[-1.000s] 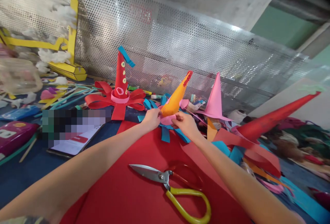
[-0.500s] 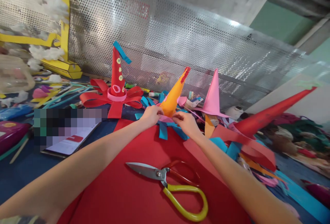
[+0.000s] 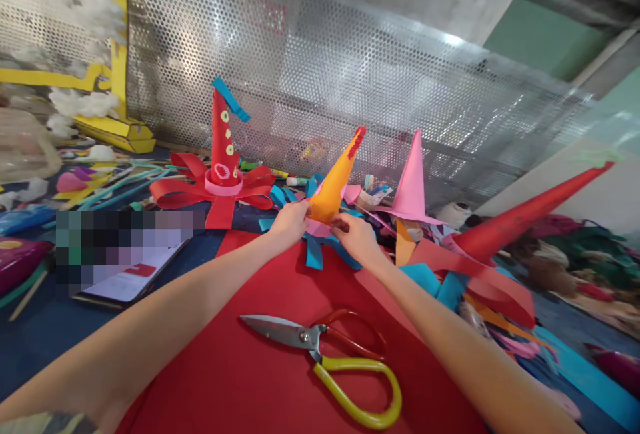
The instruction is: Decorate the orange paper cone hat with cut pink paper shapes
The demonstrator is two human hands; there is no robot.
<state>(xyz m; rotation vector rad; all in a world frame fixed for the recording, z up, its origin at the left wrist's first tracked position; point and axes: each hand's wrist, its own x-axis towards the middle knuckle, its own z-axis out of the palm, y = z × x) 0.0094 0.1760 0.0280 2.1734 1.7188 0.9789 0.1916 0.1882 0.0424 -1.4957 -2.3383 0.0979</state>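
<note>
An orange paper cone [image 3: 334, 184] with a red fringed tip leans to the right, over blue paper strips [image 3: 316, 253]. A pink paper band [image 3: 319, 227] wraps its base. My left hand [image 3: 290, 222] pinches the band at the cone's left side. My right hand [image 3: 354, 237] pinches the band at the right side. Both hands have their fingers closed on the band. Closer to me, scissors [image 3: 325, 359] with yellow and red handles lie shut on a large red paper sheet [image 3: 240, 374].
A red cone with looped red strips [image 3: 220, 167] stands at the left, a pink cone [image 3: 411, 184] and a long red cone [image 3: 525, 217] at the right. A perforated metal panel [image 3: 320, 87] backs the table. A phone [image 3: 125, 274] lies left, amid paper scraps.
The view has drifted a little right and down. Both hands stay at the cone's base and press the pink band lower; the cone leans slightly more upright.
</note>
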